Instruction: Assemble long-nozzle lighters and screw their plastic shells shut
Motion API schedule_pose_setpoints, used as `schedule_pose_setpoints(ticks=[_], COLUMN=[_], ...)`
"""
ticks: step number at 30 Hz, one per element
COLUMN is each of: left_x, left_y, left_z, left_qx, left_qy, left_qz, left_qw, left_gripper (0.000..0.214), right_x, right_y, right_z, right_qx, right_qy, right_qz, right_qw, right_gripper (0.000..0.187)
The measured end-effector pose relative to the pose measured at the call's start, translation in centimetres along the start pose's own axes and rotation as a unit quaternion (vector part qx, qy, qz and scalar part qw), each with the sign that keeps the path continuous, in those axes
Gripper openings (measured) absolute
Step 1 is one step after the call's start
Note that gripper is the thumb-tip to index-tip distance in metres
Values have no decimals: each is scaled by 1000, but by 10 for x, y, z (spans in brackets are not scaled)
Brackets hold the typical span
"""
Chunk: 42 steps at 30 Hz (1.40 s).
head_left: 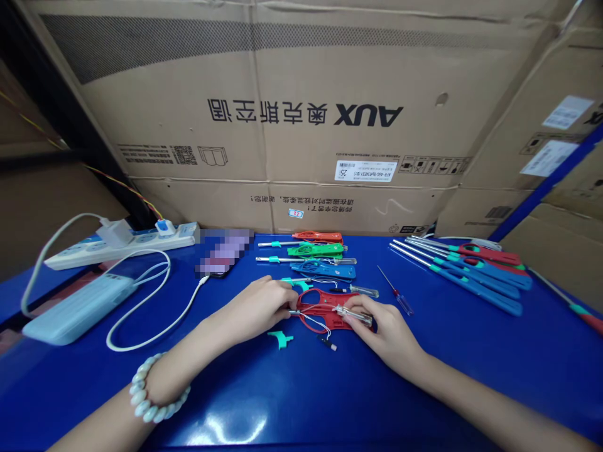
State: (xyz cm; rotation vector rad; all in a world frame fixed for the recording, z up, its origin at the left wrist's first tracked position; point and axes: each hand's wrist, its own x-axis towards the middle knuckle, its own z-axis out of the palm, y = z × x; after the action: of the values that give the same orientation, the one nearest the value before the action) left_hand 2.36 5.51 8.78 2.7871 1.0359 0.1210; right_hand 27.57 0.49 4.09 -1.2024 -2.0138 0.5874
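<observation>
The open red lighter casing (335, 321) lies on the blue table between my two hands. My right hand (389, 329) is closed on a clear lighter fuel tank (355, 315), holding it at the casing's right part. With its fingertips, my left hand (264, 307) pinches the end of a thin metal tube (294, 312) at the casing's left side. White wires run from there to a small black igniter piece (326, 343) below the casing. One loose teal trigger (281, 339) lies just below my left hand, and another teal trigger (301, 285) is above the casing.
Behind my hands lie unassembled lighters with blue (330, 270), green (315, 250) and orange (320, 236) casings. A screwdriver (402, 302) and several assembled lighters (490, 279) are to the right. At left are a phone (226, 251), a power bank (80, 309) and a power strip (141, 242). Cardboard (282, 144) walls the back.
</observation>
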Motion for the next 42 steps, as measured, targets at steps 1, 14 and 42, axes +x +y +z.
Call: schedule_pose_setpoints(ticks=[1, 14, 42], left_x=[1, 4, 5], left_y=[2, 12, 21], left_z=[1, 31, 12], left_qx=[30, 182, 206], left_qy=[0, 73, 1], left_qz=[-2, 46, 27], left_qw=[1000, 980, 978], left_gripper=[12, 20, 11], right_x=[0, 3, 4], right_y=[0, 2, 5], right_z=[0, -4, -8], right_qx=[-2, -65, -137], right_qy=[2, 33, -24], right_qz=[0, -80, -87], right_qw=[1000, 994, 986], right_gripper=[8, 11, 11])
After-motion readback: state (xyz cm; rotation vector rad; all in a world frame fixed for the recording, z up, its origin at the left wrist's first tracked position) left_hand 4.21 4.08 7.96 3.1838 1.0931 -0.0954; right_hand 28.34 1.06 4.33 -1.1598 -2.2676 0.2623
